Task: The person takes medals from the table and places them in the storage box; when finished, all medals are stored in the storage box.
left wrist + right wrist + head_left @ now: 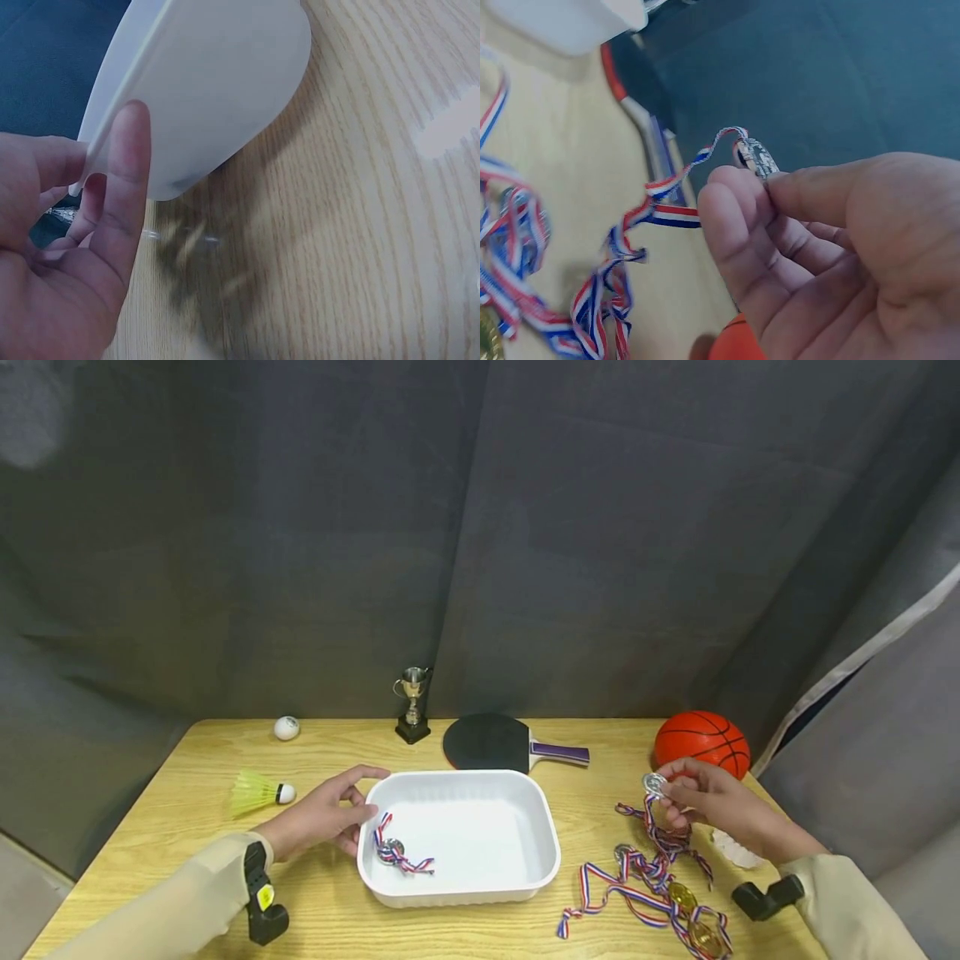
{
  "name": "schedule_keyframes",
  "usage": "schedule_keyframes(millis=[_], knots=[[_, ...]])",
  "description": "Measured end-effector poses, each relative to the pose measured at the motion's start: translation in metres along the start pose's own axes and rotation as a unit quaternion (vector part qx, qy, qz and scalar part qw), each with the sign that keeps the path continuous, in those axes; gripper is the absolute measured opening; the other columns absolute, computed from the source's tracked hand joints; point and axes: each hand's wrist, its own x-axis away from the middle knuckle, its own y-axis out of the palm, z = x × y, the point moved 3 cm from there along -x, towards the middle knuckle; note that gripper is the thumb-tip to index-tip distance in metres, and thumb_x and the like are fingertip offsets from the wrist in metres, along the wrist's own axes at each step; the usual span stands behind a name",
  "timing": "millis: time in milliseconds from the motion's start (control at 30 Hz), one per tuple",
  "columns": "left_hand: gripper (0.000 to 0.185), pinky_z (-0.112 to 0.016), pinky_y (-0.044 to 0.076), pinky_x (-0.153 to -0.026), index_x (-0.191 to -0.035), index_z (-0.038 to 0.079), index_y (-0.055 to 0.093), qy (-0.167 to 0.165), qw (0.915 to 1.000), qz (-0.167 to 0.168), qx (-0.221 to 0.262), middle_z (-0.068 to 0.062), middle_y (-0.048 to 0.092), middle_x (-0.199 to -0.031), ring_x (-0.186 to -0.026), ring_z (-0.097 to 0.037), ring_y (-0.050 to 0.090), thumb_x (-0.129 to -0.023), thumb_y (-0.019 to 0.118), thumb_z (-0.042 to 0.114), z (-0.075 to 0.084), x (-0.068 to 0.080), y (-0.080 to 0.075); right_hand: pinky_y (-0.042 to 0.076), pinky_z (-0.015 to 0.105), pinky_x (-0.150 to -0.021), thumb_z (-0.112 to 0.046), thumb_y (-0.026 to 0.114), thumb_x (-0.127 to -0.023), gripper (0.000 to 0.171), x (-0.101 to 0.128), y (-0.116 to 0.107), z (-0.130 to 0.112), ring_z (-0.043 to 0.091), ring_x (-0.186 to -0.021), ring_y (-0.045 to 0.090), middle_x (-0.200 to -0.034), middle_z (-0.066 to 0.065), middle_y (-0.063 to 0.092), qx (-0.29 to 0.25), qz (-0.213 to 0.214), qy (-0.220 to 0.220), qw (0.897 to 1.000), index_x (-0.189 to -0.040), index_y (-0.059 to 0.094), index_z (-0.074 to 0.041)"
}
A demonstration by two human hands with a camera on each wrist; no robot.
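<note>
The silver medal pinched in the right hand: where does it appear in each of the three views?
Head view: the silver medal sits at right, pinched by the right hand in front of the orange basketball, its ribbon hanging to the table.
Left wrist view: not in it.
Right wrist view: the medal is at centre, edge-on above the fingers.
Shared landmark: the white tray.

My left hand point(60, 255) fills the lower left, palm toward me, fingers loosely extended. My forefinger point(124, 187) lies against the outer wall of the white plastic tray point(217, 82), just under its rim. The tray rests on the pale wooden table point(352, 225), which spreads to its right and below, darkened by its blurred shadow.
</note>
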Motion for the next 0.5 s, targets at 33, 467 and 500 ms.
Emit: schedule_keyframes(millis=[33,467,500], knots=[[0.058,-0.038,0.069,-0.063,-0.159,0.014,0.038,0.000,1.0000,0.000,0.001,-0.013,0.054,-0.099,-0.071,-0.018,0.062,-0.105,0.060,0.011,0.000,0.000,0.000,0.067,0.027,-0.080,-0.017,0.053,-0.111,0.034,0.000,-0.002,-0.004,0.013,-0.081,0.069,-0.093,0.000,0.071,0.001,0.009,-0.004,1.000,-0.131,0.043,0.009],[0.058,-0.039,0.069,-0.064,-0.160,0.013,0.038,0.001,1.0000,-0.003,0.005,-0.012,0.054,-0.099,-0.071,-0.018,0.063,-0.106,0.060,0.011,0.000,0.000,0.000,0.067,0.021,-0.081,-0.022,0.056,-0.110,0.037,0.000,-0.015,-0.064,0.012,-0.083,0.070,-0.096,-0.007,0.072,0.047,0.122,-0.020,0.991,-0.135,0.044,0.002],[0.058,-0.040,0.069,-0.064,-0.160,0.013,0.038,0.001,1.0000,-0.003,0.005,-0.012,0.054,-0.099,-0.071,-0.018,0.063,-0.106,0.060,0.010,0.000,0.000,0.000,0.067,0.021,-0.081,-0.023,0.056,-0.110,0.037,-0.001,-0.014,-0.069,0.012,-0.082,0.070,-0.097,-0.007,0.072,0.051,0.125,-0.026,0.991,-0.135,0.044,0.001]])
